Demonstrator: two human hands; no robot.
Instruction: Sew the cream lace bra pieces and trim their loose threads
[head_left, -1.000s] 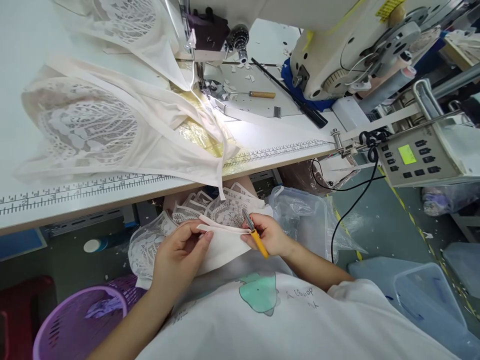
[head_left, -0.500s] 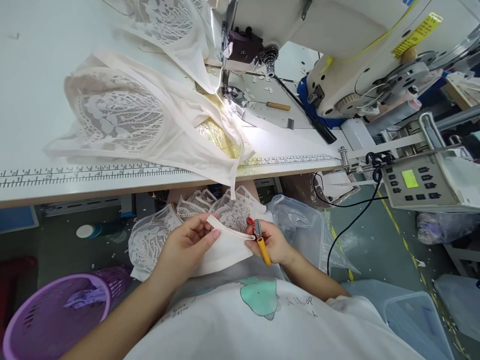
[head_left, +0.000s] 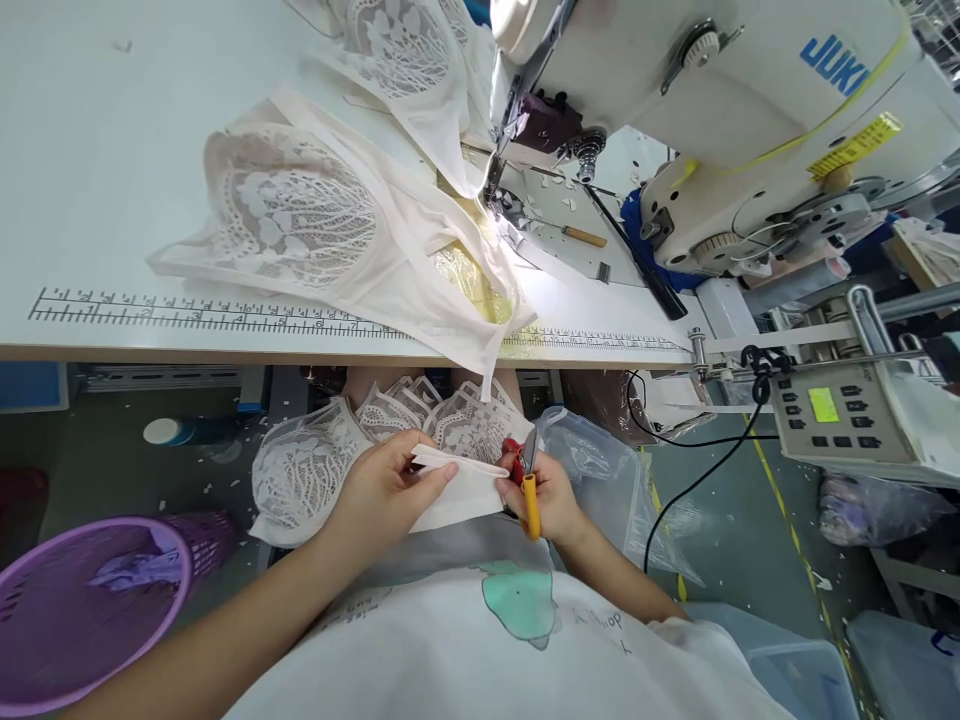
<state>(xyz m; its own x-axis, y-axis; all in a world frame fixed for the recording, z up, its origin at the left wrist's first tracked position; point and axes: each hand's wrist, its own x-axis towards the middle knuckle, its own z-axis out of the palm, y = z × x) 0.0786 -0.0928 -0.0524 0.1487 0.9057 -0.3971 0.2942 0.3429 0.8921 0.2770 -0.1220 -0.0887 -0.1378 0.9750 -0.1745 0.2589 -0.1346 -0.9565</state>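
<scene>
Below the table edge, my left hand (head_left: 390, 490) pinches the folded edge of a cream fabric piece (head_left: 466, 494) lying in my lap. My right hand (head_left: 546, 497) is closed on small thread snips (head_left: 529, 480) with a yellow and red handle, blades up, right at the fabric's right end. Under the piece lie several white lace pieces (head_left: 315, 470), partly hidden by my hands.
Cream lace garments (head_left: 300, 215) are spread over the white table (head_left: 112, 130), which has a printed ruler along its front edge. The sewing machine (head_left: 720, 120) stands at the right, with a control box (head_left: 832, 410). A purple basket (head_left: 82, 610) sits lower left, a plastic bag (head_left: 600, 470) right.
The view has swung left and down. My hands have drawn closer together on the cream piece, and the snips have turned more upright at its right end.
</scene>
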